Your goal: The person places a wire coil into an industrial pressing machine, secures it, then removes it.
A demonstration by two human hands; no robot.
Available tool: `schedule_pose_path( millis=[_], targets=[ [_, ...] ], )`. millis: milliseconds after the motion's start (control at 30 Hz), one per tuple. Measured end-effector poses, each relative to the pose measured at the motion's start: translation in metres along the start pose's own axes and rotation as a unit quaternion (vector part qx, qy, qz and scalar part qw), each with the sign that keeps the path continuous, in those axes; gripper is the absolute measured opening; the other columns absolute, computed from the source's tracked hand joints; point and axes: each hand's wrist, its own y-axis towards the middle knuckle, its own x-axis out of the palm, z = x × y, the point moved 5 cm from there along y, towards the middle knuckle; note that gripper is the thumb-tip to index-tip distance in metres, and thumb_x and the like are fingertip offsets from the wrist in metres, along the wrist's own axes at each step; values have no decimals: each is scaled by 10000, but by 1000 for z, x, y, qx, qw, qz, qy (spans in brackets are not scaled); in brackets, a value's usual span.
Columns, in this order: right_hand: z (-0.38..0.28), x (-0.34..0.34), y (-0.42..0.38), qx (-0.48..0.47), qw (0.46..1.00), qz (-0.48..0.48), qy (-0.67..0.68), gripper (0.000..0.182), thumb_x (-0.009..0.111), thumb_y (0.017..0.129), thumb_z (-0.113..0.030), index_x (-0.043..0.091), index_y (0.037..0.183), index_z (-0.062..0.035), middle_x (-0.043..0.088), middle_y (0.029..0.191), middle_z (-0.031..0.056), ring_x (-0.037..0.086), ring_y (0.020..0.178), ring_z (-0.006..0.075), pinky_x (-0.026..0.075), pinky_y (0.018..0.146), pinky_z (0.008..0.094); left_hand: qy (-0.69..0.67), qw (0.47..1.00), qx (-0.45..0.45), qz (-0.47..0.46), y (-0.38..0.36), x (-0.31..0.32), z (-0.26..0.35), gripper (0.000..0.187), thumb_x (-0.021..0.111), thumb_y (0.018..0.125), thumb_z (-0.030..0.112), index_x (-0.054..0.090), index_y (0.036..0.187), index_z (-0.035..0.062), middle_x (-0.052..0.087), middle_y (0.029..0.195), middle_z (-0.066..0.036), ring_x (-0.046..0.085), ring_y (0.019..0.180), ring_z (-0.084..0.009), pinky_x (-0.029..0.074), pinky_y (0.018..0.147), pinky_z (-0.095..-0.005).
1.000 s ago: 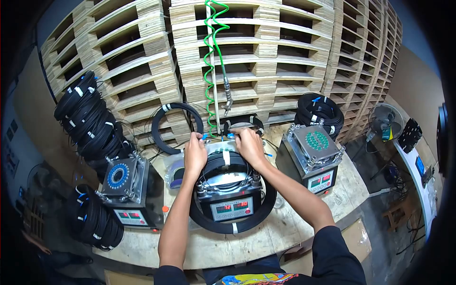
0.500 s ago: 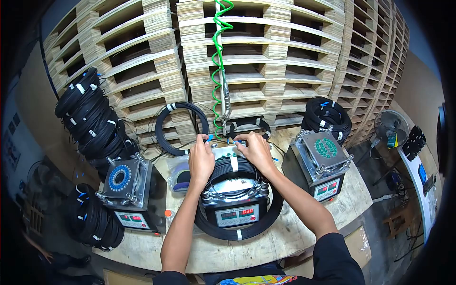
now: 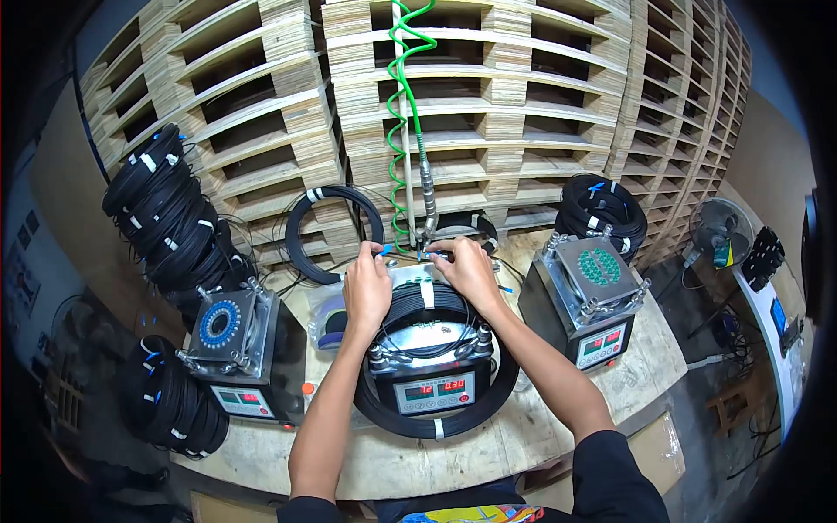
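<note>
My left hand (image 3: 367, 289) is closed, pinching a blue-capped cable end (image 3: 384, 249) between thumb and fingers. My right hand (image 3: 467, 272), closed too, pinches a second blue-tipped cable end (image 3: 426, 255) that points left. Just above that tip hangs the metal nozzle of an air gun (image 3: 428, 193) on a green coiled hose (image 3: 408, 78). Between my forearms stands the middle machine (image 3: 433, 394), its red digits lit. A black cable coil (image 3: 425, 305) with a white tie lies over its top plate, and a larger black coil (image 3: 438, 428) loops round its base.
Similar machines stand at left (image 3: 240, 401) and right (image 3: 600, 344), with blue and green rings of parts on top. Black coils (image 3: 166, 218) pile up at far left; more coils (image 3: 602, 213) sit behind the right machine. Wooden pallets (image 3: 436, 105) wall the back. An orange cap (image 3: 308, 388) lies on the table.
The air gun has shifted right and its nozzle now sits by the blue tip in my right hand. Both hands stay nearly in place. The middle machine's left display now reads 12.
</note>
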Motion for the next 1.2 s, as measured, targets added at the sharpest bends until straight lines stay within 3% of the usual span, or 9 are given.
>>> schedule_pose_path(
  millis=[333, 567, 667, 833, 1133, 1200],
  targets=[
    [8, 7, 5, -4, 1000, -15, 11, 181, 725, 840, -199, 771, 997, -121, 706, 869, 193, 694, 854, 354, 544, 748, 447, 27, 1000, 9, 7, 1, 1, -2, 174, 586, 895, 92, 674, 1022, 10, 679, 865, -273, 658, 875, -447, 505, 788, -507],
    [4, 4, 6, -43, 993, -106, -1, 204, 742, 786, -158, 772, 976, -93, 734, 898, 154, 706, 882, 319, 545, 819, 415, 48, 999, 21, 3, -3, -8, 13, 170, 619, 905, 150, 675, 1012, 32, 682, 841, -251, 666, 851, -429, 513, 761, -509],
    [5, 0, 11, -81, 980, -171, -53, 227, 747, 761, -141, 765, 975, -67, 735, 938, 157, 706, 909, 311, 546, 830, 405, 68, 997, 37, -16, -3, -15, 16, 166, 619, 924, 179, 661, 1014, 45, 680, 835, -244, 661, 853, -431, 505, 752, -517],
    [2, 8, 22, -132, 957, -258, 30, 210, 762, 769, -77, 749, 971, -20, 733, 955, 168, 707, 940, 310, 551, 834, 377, 89, 990, 75, -78, 1, -10, 13, 191, 622, 934, 201, 659, 1017, 34, 681, 837, -237, 659, 854, -428, 506, 755, -512],
    [-10, 10, 28, -147, 936, -321, -9, 191, 724, 784, -1, 728, 975, -6, 726, 947, 183, 696, 942, 334, 540, 818, 404, 67, 977, 107, -171, 13, -4, 9, 194, 685, 891, 158, 703, 989, -9, 683, 835, -239, 667, 833, -407, 514, 755, -464],
    [-17, 9, 28, -181, 928, -314, -85, 183, 732, 774, -16, 727, 957, -14, 724, 927, 173, 693, 919, 336, 538, 788, 415, 73, 976, 111, -175, 14, -9, 11, 196, 698, 881, 151, 701, 987, -14, 683, 836, -240, 668, 831, -406, 513, 751, -461]
  ],
)
